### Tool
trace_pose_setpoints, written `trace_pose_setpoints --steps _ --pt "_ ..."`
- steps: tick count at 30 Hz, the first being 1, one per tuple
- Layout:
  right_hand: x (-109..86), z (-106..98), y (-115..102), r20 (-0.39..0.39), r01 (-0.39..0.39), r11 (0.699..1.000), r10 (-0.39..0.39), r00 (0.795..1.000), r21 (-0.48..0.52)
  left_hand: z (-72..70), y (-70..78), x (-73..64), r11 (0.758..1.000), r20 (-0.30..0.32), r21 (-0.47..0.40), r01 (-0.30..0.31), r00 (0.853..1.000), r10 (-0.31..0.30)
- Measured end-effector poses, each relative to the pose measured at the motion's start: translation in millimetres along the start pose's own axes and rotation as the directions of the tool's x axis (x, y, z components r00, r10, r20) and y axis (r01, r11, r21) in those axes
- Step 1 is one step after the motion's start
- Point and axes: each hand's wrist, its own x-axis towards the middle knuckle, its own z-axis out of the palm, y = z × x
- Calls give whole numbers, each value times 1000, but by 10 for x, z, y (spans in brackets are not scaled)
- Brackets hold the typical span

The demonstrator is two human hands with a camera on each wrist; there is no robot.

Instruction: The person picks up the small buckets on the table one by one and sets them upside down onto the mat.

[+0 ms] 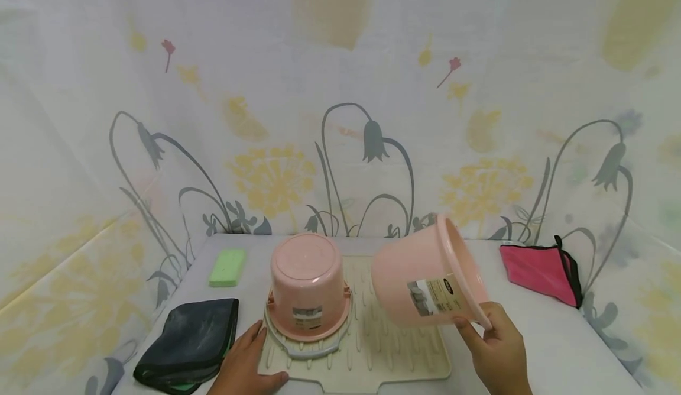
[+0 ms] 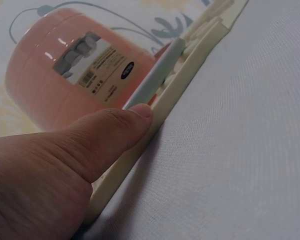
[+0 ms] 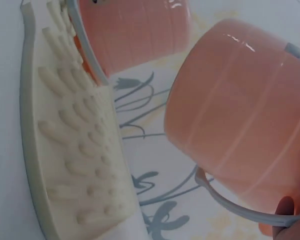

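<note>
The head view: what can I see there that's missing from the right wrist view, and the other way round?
Only the head view: the green block, the dark folded item, the pink black-trimmed item and the person's left grip.

Only the right wrist view: the held bucket's grey handle.

Both: the tilted pink bucket, the upturned pink bucket, the cream ribbed tray, the flowered backdrop and the right grip, only partly in the wrist view.

Two pink buckets [image 1: 307, 282] [image 1: 415, 268] — one ridged tray [image 1: 399, 359], one green sponge [image 1: 227, 268], two cloths [image 1: 191, 336] [image 1: 537, 269] — two hands [image 1: 242, 359] [image 1: 497, 347].
</note>
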Motion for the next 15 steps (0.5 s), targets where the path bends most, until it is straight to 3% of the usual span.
trace_pose_setpoints --steps 8,15 --pt "-135 88 -110 52 -82 982 75 996 168 -18 15 4 1000 15 -4 2 1000 -2" --pt "-224 147 -110 51 -15 966 2 999 259 -37 49 35 1000 14 -18 -6 1000 6"
